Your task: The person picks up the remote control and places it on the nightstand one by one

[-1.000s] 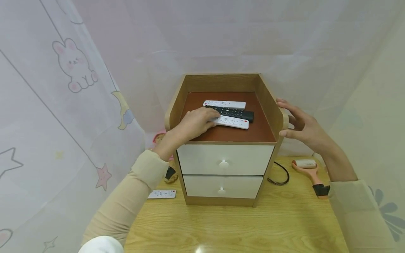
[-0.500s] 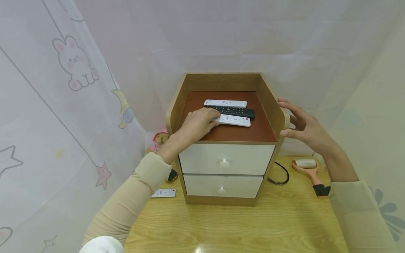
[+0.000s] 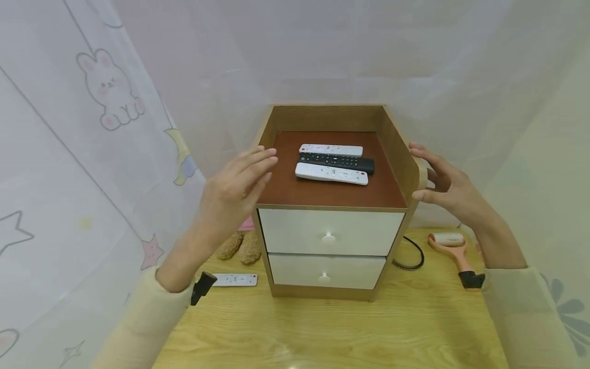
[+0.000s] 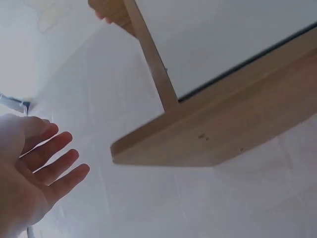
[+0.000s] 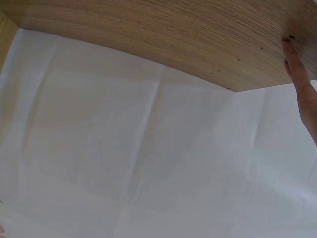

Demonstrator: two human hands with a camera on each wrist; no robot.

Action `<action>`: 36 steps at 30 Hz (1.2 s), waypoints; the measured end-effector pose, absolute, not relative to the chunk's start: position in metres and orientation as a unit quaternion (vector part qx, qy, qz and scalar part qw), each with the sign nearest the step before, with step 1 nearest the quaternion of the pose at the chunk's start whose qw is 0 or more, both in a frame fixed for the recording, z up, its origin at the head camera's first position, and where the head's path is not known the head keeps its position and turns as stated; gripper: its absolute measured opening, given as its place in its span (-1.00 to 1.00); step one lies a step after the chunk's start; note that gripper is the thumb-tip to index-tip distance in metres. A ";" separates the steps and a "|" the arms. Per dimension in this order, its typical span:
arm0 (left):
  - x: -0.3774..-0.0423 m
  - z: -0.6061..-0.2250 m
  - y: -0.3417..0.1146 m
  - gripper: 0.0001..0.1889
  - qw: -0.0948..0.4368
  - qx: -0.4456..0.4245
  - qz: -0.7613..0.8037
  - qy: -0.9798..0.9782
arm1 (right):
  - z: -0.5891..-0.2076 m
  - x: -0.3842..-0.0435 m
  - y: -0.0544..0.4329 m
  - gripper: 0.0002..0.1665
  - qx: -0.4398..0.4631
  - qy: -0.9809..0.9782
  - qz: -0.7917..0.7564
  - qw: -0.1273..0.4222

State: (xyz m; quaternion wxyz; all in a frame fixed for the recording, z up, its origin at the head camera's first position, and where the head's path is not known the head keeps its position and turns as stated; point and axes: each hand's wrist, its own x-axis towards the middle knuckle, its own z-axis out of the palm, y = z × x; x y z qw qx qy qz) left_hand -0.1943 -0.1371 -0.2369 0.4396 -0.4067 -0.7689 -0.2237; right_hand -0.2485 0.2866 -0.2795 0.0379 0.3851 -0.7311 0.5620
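Three remote controls lie side by side on the brown top of a small wooden cabinet [image 3: 333, 196] with two white drawers. The nearest is a white remote [image 3: 332, 173], the middle one a black remote [image 3: 338, 161], and behind it another white remote [image 3: 331, 149]. My left hand [image 3: 235, 187] hovers at the cabinet's left side, fingers extended and holding nothing; the left wrist view shows its fingers [image 4: 54, 168] apart from the wooden side panel [image 4: 198, 136]. My right hand [image 3: 444, 182] rests against the right side panel, its fingertips on the outer wood.
A white remote [image 3: 235, 280] lies on the wooden table [image 3: 313, 328] left of the cabinet, near brown plush feet [image 3: 249, 248]. At the right are a black coiled cord [image 3: 410, 264] and an orange lint roller [image 3: 456, 251]. Pale curtains surround the table.
My left hand has let go of the nearest white remote and moved left, off the cabinet top, uncovering the remotes. My right hand stays at the right panel.
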 end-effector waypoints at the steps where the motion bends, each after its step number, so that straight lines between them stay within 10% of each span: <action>1: -0.190 -0.238 -0.145 -0.69 0.445 -0.392 -0.239 -0.769 | -0.279 -0.248 0.287 -0.03 0.382 -0.731 0.563 0.038; 8: -0.197 -0.276 -0.209 -0.65 0.439 -0.269 -0.313 -0.798 | -0.278 -0.246 0.289 -0.01 0.362 -0.735 0.572 0.038; 16: -0.241 -0.403 -0.259 -0.63 0.240 -0.136 -0.341 -0.899 | -0.279 -0.246 0.292 -0.03 0.357 -0.736 0.574 0.039; 36: -0.249 -0.604 -0.302 -0.43 0.025 -0.124 -0.211 -0.969 | -0.281 -0.250 0.288 -0.03 0.366 -0.742 0.561 0.039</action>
